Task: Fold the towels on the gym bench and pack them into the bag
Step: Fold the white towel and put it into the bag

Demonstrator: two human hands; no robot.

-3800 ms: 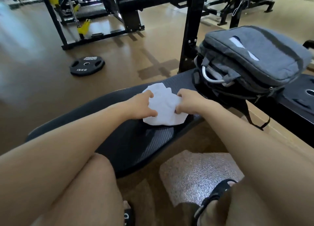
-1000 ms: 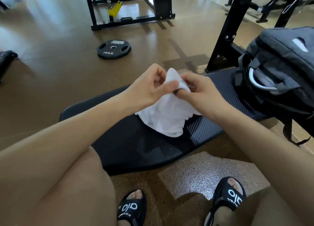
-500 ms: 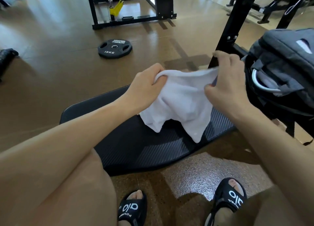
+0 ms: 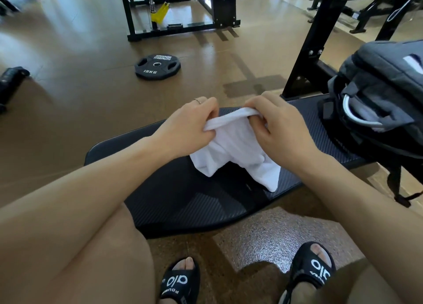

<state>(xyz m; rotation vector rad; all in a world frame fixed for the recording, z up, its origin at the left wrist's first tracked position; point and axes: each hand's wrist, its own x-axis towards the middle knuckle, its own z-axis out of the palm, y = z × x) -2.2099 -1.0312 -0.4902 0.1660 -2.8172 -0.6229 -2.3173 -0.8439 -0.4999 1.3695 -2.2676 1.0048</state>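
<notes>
Black gym bench (image 4: 194,200), left hand (image 4: 187,129) and right hand (image 4: 279,129) fingers gripping white towel (image 4: 238,152), grey bag (image 4: 384,93) beside

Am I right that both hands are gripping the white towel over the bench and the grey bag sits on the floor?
Not quite. In the head view the grey bag sits on the bench, not the floor. The left hand and right hand do grip the white towel.

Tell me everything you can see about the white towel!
The white towel looks soft and plain, like terry cloth. It is crumpled, not yet folded. The left hand and right hand pinch its bunched top edge and hold it up, while its two lower ends droop onto the black gym bench.
</notes>
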